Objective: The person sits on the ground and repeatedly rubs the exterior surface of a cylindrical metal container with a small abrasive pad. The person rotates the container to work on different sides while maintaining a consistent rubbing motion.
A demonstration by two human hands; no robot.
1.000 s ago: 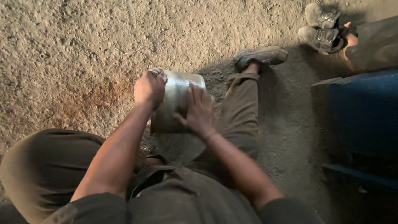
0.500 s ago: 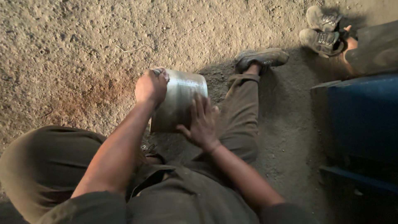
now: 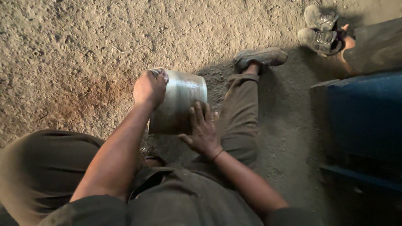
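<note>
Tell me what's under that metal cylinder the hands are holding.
The metal cylinder sits over rough dirt ground beside the outstretched leg. Whether it touches the ground is hidden by the left hand and right hand.

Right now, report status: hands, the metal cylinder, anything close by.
Left hand grips metal cylinder at far rim. Right hand flat on its near side. Own right leg alongside; blue bin to the right.

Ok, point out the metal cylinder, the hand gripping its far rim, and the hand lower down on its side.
metal cylinder (image 3: 181, 100), head view, on its curved side wall.
left hand (image 3: 149, 88), head view, back of the hand.
right hand (image 3: 204, 134), head view, back of the hand.
</note>
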